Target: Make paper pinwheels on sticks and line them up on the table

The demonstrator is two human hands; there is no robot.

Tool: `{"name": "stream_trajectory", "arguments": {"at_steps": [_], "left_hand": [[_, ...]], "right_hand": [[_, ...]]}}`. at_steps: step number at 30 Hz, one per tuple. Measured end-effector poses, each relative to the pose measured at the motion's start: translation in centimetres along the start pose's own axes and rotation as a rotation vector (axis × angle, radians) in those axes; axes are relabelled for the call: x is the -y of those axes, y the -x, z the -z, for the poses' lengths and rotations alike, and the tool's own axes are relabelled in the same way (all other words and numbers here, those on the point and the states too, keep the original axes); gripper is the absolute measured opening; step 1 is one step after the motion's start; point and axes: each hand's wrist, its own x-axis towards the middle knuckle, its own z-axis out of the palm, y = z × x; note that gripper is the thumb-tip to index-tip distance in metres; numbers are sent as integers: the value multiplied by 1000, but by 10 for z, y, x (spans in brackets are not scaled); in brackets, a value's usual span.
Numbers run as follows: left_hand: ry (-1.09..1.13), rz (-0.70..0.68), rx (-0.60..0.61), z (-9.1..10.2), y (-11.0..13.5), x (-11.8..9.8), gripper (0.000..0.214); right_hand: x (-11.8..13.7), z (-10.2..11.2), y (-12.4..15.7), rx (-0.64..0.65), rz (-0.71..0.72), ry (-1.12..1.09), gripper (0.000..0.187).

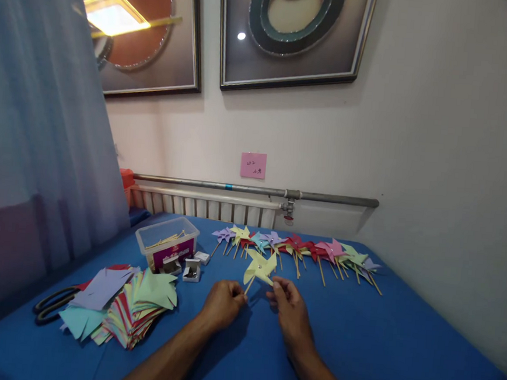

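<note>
A pale yellow paper pinwheel (257,265) on a thin wooden stick is held up in front of me, with a small pin at its centre. My left hand (223,306) is closed round the lower part of the stick. At the pinwheel's lower right blade, the thumb and fingers of my right hand (288,313) pinch the paper tip. Behind it lies a row of finished-looking pinwheels in several colours, among them a pink pinwheel (332,250) and a purple pinwheel (223,234), their sticks pointing toward me.
On the left are a stack of cut coloured paper (141,310), scissors (54,303) partly under paper, a plastic tub (166,244) of sticks and a small white box (191,270) of pins. A blue cloth (355,344) covers the table; a radiator (204,205) stands behind.
</note>
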Motion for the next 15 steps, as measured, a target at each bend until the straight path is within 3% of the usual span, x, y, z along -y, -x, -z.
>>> {"name": "stream_trajectory", "arguments": {"at_steps": [9, 12, 15], "left_hand": [[171, -18, -8, -6, -6, 7, 15], [196, -23, -7, -5, -7, 8, 16], [203, -21, 6, -4, -7, 9, 16]], "right_hand": [[-5, -6, 18, 266, 128, 229, 45], [-4, -8, 17, 229, 107, 222, 48], [-2, -3, 8, 84, 49, 147, 48]]}}
